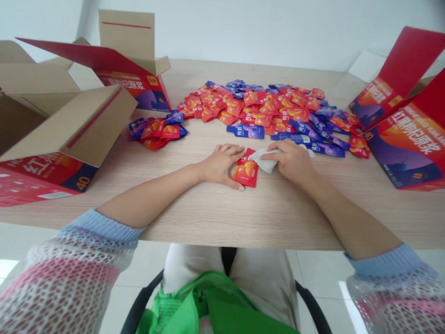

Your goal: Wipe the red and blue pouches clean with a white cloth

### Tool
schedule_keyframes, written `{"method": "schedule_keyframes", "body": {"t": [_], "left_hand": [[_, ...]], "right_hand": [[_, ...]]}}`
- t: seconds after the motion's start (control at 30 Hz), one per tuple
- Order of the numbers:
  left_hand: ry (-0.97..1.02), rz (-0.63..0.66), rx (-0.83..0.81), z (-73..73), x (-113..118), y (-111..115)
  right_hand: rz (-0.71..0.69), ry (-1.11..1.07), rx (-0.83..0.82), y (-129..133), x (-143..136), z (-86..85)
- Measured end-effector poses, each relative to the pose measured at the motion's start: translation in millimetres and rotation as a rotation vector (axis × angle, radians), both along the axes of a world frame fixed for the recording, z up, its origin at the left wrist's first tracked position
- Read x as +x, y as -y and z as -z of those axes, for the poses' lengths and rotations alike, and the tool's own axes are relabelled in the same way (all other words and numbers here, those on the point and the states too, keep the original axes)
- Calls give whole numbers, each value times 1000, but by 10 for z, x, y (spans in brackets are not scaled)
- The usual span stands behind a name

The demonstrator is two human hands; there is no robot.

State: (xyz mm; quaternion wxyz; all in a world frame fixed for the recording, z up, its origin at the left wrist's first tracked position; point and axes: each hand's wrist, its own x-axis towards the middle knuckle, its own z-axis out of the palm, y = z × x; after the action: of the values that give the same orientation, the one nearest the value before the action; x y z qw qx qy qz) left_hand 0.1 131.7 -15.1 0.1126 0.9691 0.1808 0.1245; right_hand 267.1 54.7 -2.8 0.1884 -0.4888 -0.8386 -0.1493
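A red and orange sachet (pixel 246 172) lies flat on the table in front of me. My left hand (pixel 224 166) rests on the tabletop with thumb and fingers spread around the sachet's left side, touching its edge. Pinched in my right hand (pixel 294 160) is a crumpled white tissue (pixel 264 162), which touches the sachet's upper right corner. Just beyond my hands spreads a large pile of red and blue sachets (pixel 257 104). One blue sachet (pixel 245 131) lies flat at the near edge of that pile.
A smaller heap of sachets (pixel 158 130) sits to the left. Open cardboard boxes stand at the near left (pixel 52 167), far left (pixel 139 88) and right (pixel 413 139). The wooden table (pixel 215 218) has its front edge above my lap, and a white wall rises behind.
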Motion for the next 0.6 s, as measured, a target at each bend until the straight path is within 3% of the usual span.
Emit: {"method": "schedule_keyframes", "body": {"t": [0.2,0.37,0.47,0.6], "left_hand": [[24,-8,-13,-1,-6,13],[28,-7,-22,1,-10,23],[20,-7,-22,-9,-11,24],[-6,-11,-19,-30,-11,25]], "right_hand": [[-144,-173,107,158,-217,-106],[-239,-116,19,244,-444,-71],[-172,-10,-58,221,-434,-46],[30,60,-124,141,-240,-47]]}}
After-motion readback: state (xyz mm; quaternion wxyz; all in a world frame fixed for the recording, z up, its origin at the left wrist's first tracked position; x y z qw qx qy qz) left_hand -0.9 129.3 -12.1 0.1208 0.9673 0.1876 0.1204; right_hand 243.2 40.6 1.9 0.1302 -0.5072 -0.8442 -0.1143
